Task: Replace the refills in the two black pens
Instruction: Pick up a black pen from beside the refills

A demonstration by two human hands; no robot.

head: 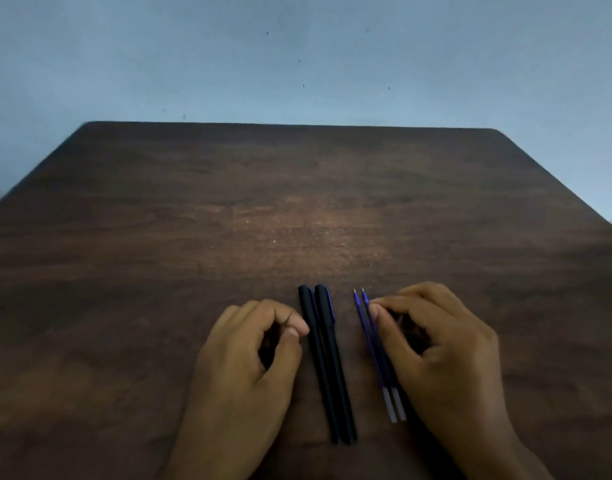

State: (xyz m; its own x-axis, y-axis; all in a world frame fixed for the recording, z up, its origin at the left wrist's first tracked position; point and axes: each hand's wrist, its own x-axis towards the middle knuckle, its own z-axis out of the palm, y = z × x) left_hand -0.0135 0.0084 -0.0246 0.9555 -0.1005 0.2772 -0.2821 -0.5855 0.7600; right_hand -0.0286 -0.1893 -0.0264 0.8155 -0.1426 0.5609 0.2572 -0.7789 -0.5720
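- Left hand [249, 355]: fingers curled in, thumb and forefinger tips meeting right at the left edge of the left black pen [318, 362], about level with the bottom of its cap. Tips touch the pen; can't tell if they actually pinch it.
- Right hand [436, 351]: fingers curled, fingertips [375, 308] on the right refill [384, 355] near its tip end. Contact is clear, a real clamp isn't; the thumb sits behind the fingers.
- Both wrists enter from 6 o'clock, the hands flanking the four items.
- Right black pen [334, 362]: lies touching the left one, side by side and parallel. Caps on both, capped ends toward 12 o'clock, barrels running back toward 6 with a slight lean to 5.
- Left refill [370, 351]: just beside the right refill, parallel. Blue tubes, fine metal points toward 12 o'clock, pale clear ends toward 5–6 o'clock.
- Refills sit at 3 o'clock of the pens, near but apart, a strip of bare wood between the pairs.
- All four items lie flat on the table [228, 220], dark brown wood grain, at the 6 o'clock side of its surface.
- Wall [297, 57]: plain pale blue-grey with a few small dark specks, beyond the table's 12 o'clock edge.
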